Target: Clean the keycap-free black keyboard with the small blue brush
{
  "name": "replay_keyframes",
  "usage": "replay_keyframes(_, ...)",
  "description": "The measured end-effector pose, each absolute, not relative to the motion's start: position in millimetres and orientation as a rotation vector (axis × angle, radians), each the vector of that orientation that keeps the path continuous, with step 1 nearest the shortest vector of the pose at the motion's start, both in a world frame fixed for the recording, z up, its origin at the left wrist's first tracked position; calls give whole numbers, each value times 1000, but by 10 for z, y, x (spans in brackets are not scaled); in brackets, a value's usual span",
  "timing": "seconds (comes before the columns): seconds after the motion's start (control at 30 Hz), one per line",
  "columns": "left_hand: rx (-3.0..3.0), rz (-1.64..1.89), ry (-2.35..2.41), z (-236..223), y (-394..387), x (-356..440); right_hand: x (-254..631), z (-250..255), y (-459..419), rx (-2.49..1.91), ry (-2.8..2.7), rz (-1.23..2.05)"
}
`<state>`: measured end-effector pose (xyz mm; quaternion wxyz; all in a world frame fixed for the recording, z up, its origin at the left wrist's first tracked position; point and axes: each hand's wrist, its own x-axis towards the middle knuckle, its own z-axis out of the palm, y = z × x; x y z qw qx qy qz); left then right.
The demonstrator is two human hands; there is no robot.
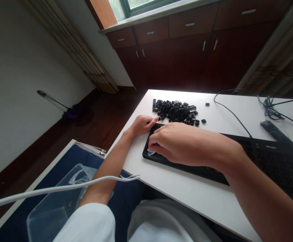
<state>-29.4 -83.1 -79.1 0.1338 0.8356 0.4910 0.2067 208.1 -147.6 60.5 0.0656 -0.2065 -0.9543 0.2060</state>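
Note:
A black keyboard (186, 164) lies on the white table, its keycaps off at the left end as far as I can see. My right hand (171, 141) is over that left end, fingers pinched and pointing down. A small blue-and-white piece (150, 153), too covered to name, shows under its fingertips. At the keyboard's far left corner my left hand (143, 124) is closed against the edge, thumb stretched along it; its other fingers are partly hidden. Just beyond the keyboard is a heap of loose black keycaps (176, 111).
Single keycaps (203, 121) lie right of the heap. A black cable (233, 112) runs from the keyboard to a coil (272, 107). Dark flat parts (279, 134) sit at the right. A white cord (60, 188) crosses low left, above a clear plastic box (53, 205).

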Motion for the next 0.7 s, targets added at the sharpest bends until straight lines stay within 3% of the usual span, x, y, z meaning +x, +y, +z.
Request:
replay_keyframes(0.17, 2451, 629, 1435, -833, -786, -288, 2432, 611, -1421, -1090, -3047, 918)
replay_keyframes(0.27, 2444, 626, 1427, -828, -789, -292, 2358, 563, -1433, -1280, -3101, 900)
replay_keyframes(0.4, 2404, 581, 1422, -818, -789, -312, 2045, 446, -1428, -849, -2887, 526)
replay_keyframes(0.5, 2386, 549, 1399, -816, -786, -326, 1962, 430, -1405, -686, -2800, 510)
replay_keyframes(0.7, 2451, 609, 1439, -821, -799, -306, 2298, 542, -1358, -992, -2977, 707)
